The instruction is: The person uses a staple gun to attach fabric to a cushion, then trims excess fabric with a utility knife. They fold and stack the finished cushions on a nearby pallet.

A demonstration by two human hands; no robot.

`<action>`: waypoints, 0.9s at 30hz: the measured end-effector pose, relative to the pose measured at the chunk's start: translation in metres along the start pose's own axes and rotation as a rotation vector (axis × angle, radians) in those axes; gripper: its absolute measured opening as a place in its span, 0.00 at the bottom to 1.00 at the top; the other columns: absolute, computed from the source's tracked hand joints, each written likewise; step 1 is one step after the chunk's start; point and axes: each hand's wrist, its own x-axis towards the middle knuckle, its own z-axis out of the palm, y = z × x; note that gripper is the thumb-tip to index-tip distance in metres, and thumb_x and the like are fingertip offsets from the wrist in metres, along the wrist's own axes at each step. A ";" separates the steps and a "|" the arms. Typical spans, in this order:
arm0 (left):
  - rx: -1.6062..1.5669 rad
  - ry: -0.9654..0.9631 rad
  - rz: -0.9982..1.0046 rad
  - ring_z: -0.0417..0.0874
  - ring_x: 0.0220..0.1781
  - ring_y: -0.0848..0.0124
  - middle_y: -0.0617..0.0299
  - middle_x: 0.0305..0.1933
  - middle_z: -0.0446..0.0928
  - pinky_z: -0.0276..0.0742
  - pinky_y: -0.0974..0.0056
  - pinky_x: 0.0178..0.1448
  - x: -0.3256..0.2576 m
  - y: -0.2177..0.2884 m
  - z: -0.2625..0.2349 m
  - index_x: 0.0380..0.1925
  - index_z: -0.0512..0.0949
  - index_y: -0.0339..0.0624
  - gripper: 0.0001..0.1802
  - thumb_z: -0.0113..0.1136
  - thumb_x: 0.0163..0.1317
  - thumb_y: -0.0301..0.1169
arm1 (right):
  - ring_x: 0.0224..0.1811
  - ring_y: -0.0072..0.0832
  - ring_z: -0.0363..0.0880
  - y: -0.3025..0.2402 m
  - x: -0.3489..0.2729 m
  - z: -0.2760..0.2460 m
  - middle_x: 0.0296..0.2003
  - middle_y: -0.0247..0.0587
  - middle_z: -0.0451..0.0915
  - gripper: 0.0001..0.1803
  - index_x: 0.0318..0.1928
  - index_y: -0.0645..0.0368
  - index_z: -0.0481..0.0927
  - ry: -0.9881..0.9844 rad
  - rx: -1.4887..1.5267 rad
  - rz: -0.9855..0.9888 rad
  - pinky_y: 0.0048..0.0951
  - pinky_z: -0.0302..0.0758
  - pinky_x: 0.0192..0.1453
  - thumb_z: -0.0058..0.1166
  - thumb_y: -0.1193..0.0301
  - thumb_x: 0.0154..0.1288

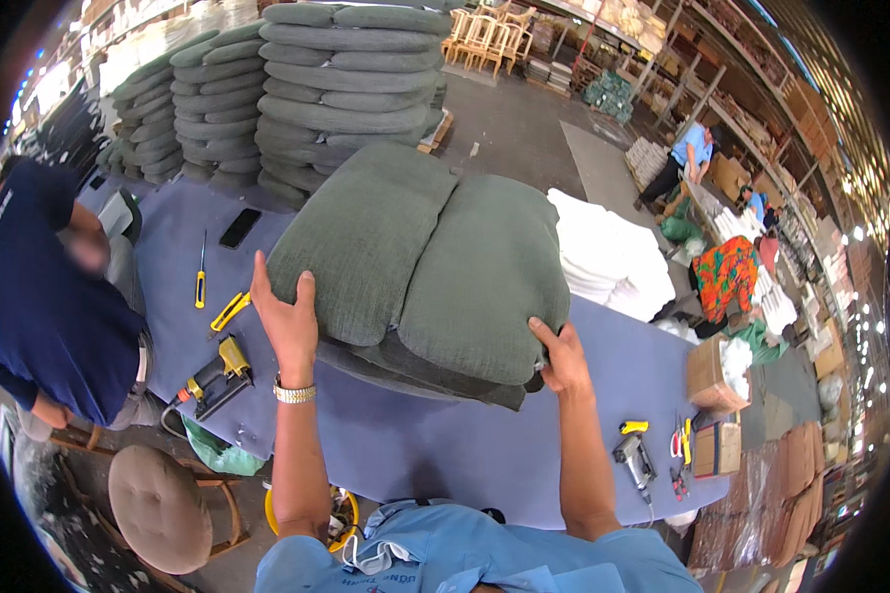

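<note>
Two dark green upholstered cushions [485,277] lie side by side atop a low stack in front of me, with more dark layers showing under their near edge. Against the near left side of the stack is my left hand [289,331], thumb and fingers spread and straight, a banded watch on its wrist. My right hand [564,358] grips the near right corner of the right-hand cushion, thumb on top and the other fingers partly hidden at its edge. The blue-grey covered table [396,445] spreads beneath the stack.
On the left lie a staple gun [222,376], yellow cutter [229,311], screwdriver [201,277] and phone [239,228]. Another staple gun [636,460] and pliers [680,440] lie right. Cushion piles [351,89] stand behind, white padding [613,257] beside. A person [59,296] sits left.
</note>
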 end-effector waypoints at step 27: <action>-0.854 -0.089 -0.678 0.86 0.50 0.68 0.64 0.54 0.84 0.80 0.63 0.44 -0.005 0.003 0.019 0.57 0.79 0.48 0.27 0.71 0.64 0.49 | 0.68 0.49 0.74 -0.007 0.029 0.014 0.69 0.60 0.68 0.49 0.75 0.67 0.54 -0.007 0.359 0.100 0.55 0.79 0.65 0.72 0.64 0.64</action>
